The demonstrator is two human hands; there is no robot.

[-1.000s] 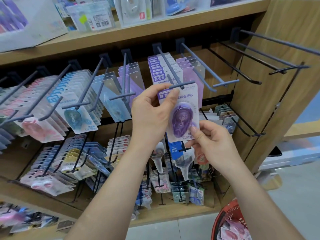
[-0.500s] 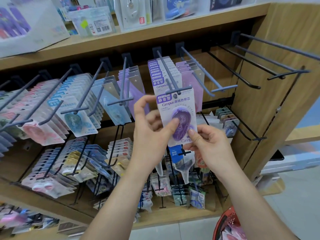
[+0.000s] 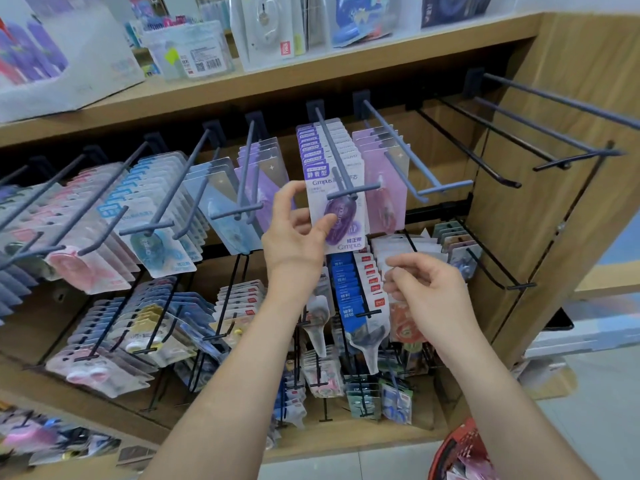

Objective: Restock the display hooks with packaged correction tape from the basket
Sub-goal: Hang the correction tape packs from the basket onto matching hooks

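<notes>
Correction tape pack point(image 3: 341, 216), a purple dispenser under a clear blister on a white card with a purple header, hangs just above the middle of your view. It sits at the front of a row of matching packs on a grey-blue metal display hook point(image 3: 353, 194), just behind the hook's crossbar.

Your left hand point(image 3: 294, 237), at eight o'clock from the pack, pinches it: the thumb lies on the blister and the fingers curl behind the card's left edge, with the forefinger raised. Your right hand point(image 3: 429, 292), at four o'clock from the pack and apart from it, holds nothing; its fingers are loosely curled.

At three o'clock from the pack, pale lilac carded packs point(image 3: 388, 188) fill the next hook. At nine o'clock hang light blue carded packs point(image 3: 221, 202), then pink ones farther left. Bare dark metal hooks point(image 3: 554, 133) jut out at two o'clock. A light wooden shelf point(image 3: 311, 81) runs across at twelve o'clock. A red plastic basket point(image 3: 457, 452) with pink packs shows at five o'clock, at the bottom edge.
</notes>
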